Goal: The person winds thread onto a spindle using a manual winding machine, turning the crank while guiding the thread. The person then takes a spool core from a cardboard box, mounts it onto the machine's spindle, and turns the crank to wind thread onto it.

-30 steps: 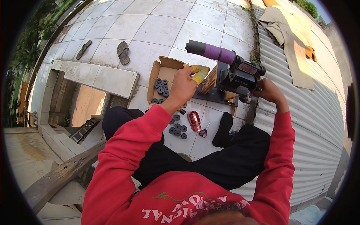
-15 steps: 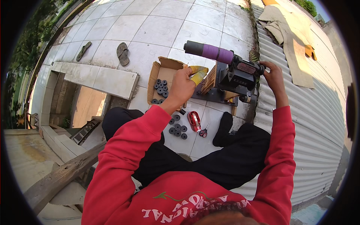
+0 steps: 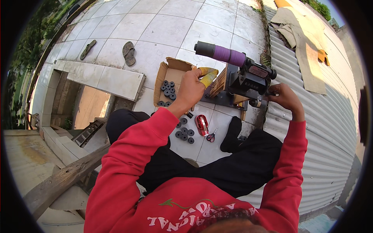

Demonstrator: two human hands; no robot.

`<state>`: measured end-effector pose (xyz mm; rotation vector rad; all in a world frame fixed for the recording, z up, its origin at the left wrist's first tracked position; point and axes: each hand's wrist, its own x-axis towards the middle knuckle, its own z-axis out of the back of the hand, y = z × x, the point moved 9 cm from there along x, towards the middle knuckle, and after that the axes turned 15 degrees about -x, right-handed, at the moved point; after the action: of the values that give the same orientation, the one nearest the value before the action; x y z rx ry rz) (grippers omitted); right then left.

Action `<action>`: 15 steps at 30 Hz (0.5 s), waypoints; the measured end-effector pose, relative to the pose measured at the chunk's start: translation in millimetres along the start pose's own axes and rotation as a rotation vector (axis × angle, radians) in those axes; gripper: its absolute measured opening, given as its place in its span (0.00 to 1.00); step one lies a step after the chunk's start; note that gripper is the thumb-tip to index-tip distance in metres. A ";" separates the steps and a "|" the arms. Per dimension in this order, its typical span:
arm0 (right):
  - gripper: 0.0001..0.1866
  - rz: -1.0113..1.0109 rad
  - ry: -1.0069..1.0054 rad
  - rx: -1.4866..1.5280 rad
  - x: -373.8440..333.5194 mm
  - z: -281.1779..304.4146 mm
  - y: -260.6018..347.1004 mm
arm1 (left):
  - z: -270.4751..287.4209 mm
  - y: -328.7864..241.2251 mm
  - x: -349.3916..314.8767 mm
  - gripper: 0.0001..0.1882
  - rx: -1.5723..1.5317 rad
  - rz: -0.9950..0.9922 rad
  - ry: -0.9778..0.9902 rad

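A black winding machine [image 3: 248,82] with a purple thread spool [image 3: 229,56] stands on the tiles in front of me. My left hand [image 3: 191,87], with yellow wrapping on two fingers, is left of its wooden part [image 3: 218,82]. Those fingers are pinched together; whatever is between them is too small to make out. At the machine's right side is my right hand [image 3: 287,99], its fingers curled in against the machine and hiding what they grip. An open cardboard box [image 3: 158,81] left of the left hand contains several dark grey rolls [image 3: 167,92].
Nearer me lie more grey rolls [image 3: 184,131], a red tape dispenser [image 3: 201,125] and small scissors [image 3: 211,136]. Two sandals [image 3: 128,53] are farther off at the left. Corrugated sheeting [image 3: 322,139] runs along the right, with cloth [image 3: 307,58] on it.
My right hand has moved down along the machine's right side, from its upper end to lower down. The left hand keeps its pinch in nearly the same place.
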<state>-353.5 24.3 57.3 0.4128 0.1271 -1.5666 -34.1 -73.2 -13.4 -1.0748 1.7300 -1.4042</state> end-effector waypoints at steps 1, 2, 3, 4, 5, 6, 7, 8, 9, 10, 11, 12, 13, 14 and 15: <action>0.12 -0.024 -0.033 0.129 -3.7 6.0 -0.9 | 0.2 0.7 0.3 0.15 -0.002 0.003 -0.001; 0.12 -0.020 -0.031 0.129 -4.2 8.1 2.3 | 1.5 1.8 0.7 0.15 0.000 0.003 -0.005; 0.12 -0.034 -0.196 0.202 -6.4 26.6 2.8 | 3.1 1.7 1.0 0.15 0.009 -0.008 -0.006; 0.11 -0.056 -0.363 0.274 -13.1 44.5 2.8 | 1.9 2.1 1.8 0.15 0.015 -0.019 0.000; 0.10 -0.013 -0.482 0.217 -12.5 51.5 -2.3 | 1.7 3.1 2.1 0.15 0.016 -0.019 0.003; 0.10 -0.014 -0.484 0.219 -5.9 49.9 -5.7 | 2.9 4.0 2.2 0.15 0.032 -0.016 -0.002; 0.10 -0.017 -0.558 0.149 -1.6 54.3 -7.9 | 4.2 5.0 1.9 0.15 0.050 -0.011 -0.007; 0.11 -0.026 -0.634 0.072 0.3 59.0 -11.9 | 2.4 5.4 2.1 0.15 0.047 -0.011 0.001; 0.14 -0.005 -0.697 -0.016 5.0 58.4 -19.8 | 1.2 4.4 2.0 0.15 0.046 -0.023 0.006; 0.14 -0.007 -0.698 -0.014 14.5 52.4 -26.3 | 1.6 3.6 1.6 0.15 0.049 -0.036 0.004; 0.14 0.013 -0.699 -0.045 22.3 48.4 -28.0 | 0.4 2.4 1.6 0.15 0.051 -0.038 0.006; 0.15 0.033 -0.699 -0.077 27.8 43.5 -29.5 | 1.3 1.4 1.7 0.14 0.040 -0.039 -0.018; 0.13 0.078 -0.703 -0.102 33.3 38.1 -21.4 | 4.0 -0.6 1.1 0.13 0.031 -0.039 -0.046; 0.13 0.080 -0.705 -0.100 35.4 34.6 -19.2 | 4.8 -2.6 0.6 0.13 0.033 -0.041 -0.047; 0.12 -0.016 -0.559 -0.106 44.7 21.2 -26.1 | 6.1 -2.8 0.1 0.13 0.044 -0.024 -0.050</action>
<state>-382.3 -23.6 57.3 -0.1172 -0.2176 -1.6279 -28.3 -76.2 -12.0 -1.1014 1.6489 -1.4120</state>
